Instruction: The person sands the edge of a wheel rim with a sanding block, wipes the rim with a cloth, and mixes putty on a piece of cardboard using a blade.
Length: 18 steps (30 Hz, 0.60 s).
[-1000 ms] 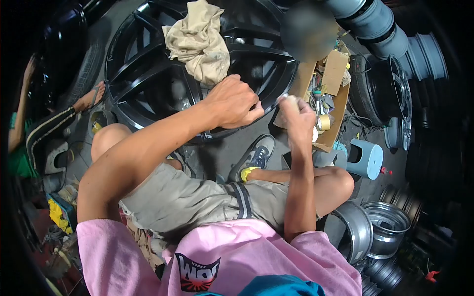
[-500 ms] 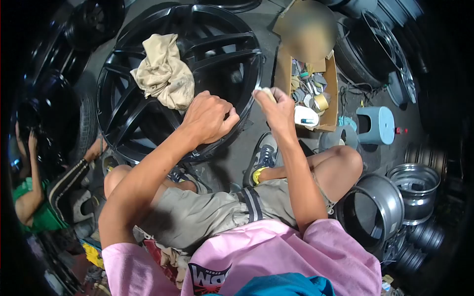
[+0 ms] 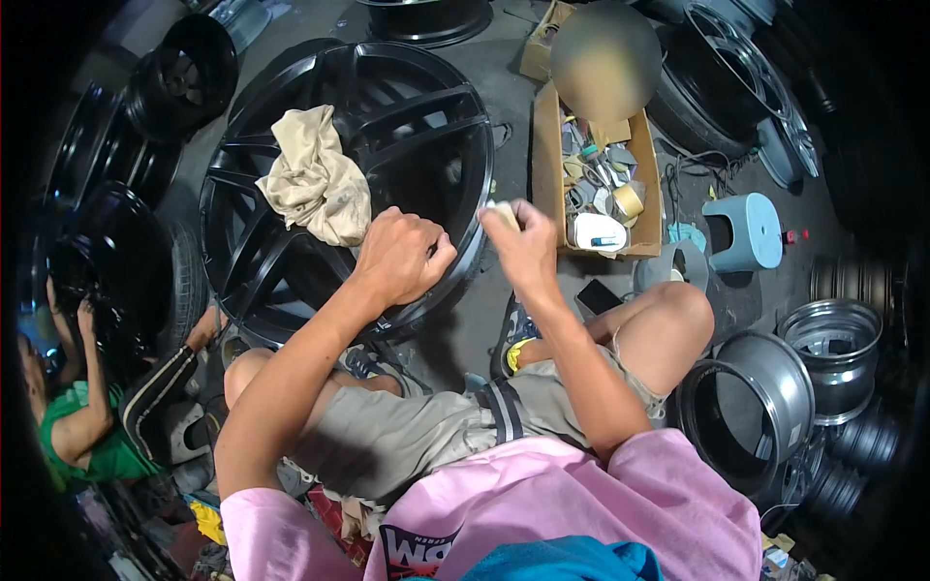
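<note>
Head view: wheel under hands, cloth on spokes. Left hand fingers curled together at near edge, contents hidden. Right hand pinching pale pad, just beside rim. Judgement: close handwork at edge; calls for steady pinch.

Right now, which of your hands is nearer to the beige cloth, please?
Left. Your left hand is beside the beige cloth; your right hand is farther right, near the wheel's rim.

Crumpled cloth on black spoked rim, pale block in right hand
</note>
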Each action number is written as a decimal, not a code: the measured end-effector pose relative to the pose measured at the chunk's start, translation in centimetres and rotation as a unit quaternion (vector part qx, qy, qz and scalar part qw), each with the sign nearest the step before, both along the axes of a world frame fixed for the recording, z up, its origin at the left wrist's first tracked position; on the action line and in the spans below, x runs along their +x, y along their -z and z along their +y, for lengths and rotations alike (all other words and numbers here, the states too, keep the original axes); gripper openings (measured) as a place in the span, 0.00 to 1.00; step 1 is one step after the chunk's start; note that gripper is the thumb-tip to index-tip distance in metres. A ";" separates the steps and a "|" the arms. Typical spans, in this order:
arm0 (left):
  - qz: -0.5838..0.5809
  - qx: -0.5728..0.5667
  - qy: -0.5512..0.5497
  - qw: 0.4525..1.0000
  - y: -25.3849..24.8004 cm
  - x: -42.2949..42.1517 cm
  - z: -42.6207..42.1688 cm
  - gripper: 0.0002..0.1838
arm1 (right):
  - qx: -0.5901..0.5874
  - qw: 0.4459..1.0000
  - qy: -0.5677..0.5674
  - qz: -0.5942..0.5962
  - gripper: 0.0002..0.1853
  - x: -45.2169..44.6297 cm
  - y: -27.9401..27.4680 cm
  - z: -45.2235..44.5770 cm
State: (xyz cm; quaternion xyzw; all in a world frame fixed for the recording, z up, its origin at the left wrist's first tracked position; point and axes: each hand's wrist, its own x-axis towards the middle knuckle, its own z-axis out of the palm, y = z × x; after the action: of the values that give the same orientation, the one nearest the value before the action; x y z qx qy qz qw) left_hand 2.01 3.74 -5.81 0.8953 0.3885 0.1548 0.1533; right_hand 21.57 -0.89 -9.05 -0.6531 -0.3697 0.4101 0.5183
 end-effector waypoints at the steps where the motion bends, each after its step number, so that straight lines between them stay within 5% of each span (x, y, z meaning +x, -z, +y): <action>1: -0.003 0.003 0.006 1.000 -0.1 -0.1 0.0 0.13 | 0.008 1.000 0.004 -0.011 0.18 -0.4 0.0 -0.6; 18: -0.019 -0.002 -0.001 1.000 0.3 -0.2 -0.2 0.15 | -0.010 0.999 -0.001 -0.037 0.18 -0.7 -0.9 -0.3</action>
State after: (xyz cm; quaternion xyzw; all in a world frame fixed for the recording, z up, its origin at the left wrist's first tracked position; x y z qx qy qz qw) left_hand 1.86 3.50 -6.14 0.8917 0.3865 0.1711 0.1621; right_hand 20.91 -1.23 -8.13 -0.6725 -0.3849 0.3898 0.4977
